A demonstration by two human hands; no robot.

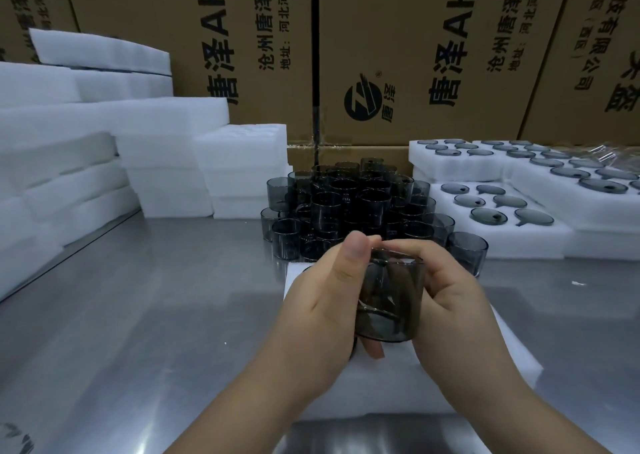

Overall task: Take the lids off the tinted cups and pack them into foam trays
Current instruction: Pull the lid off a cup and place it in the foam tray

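Observation:
Both my hands hold one smoky tinted cup above a white foam tray at the table's near edge. My left hand wraps the cup's left side, thumb up at the rim. My right hand grips the right side, with fingers reaching over the top where the lid sits. Behind them stands a pile of several tinted cups, stacked in layers. At the right, foam trays hold several grey lids in their pockets.
Stacks of blank white foam trays fill the left and back left. Printed cardboard boxes wall off the back. The steel table stretches out to the left of my hands. A single cup stands just right of the pile.

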